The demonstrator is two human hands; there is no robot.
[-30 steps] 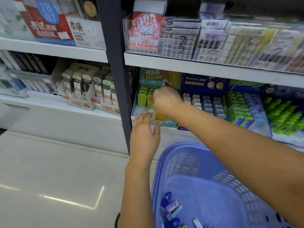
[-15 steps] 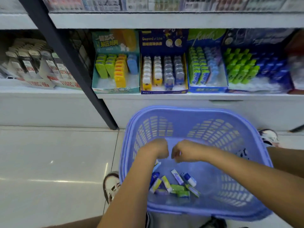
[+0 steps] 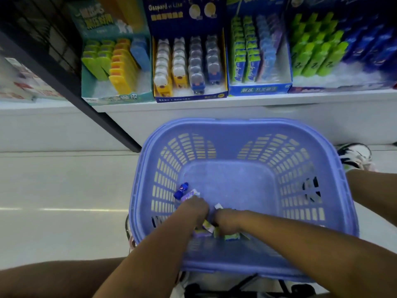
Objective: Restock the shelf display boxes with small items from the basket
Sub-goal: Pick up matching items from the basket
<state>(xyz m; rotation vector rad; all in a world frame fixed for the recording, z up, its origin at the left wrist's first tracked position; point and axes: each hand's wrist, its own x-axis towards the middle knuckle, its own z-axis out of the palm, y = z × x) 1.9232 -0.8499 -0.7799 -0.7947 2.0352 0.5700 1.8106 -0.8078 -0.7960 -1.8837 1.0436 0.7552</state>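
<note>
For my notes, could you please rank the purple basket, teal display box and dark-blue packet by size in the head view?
1. Purple plastic basket
2. Teal cardboard display box
3. Small dark-blue packet
Nearness enlarges the basket somewhat.

Left hand (image 3: 194, 208), right hand (image 3: 227, 221) nearly touching, backs up (fingers hidden beneath)

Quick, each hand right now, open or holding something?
Left hand: among the small items in the basket, fingers hidden, cannot be told.
Right hand: beside it, fingers hidden too, cannot be told.
</note>
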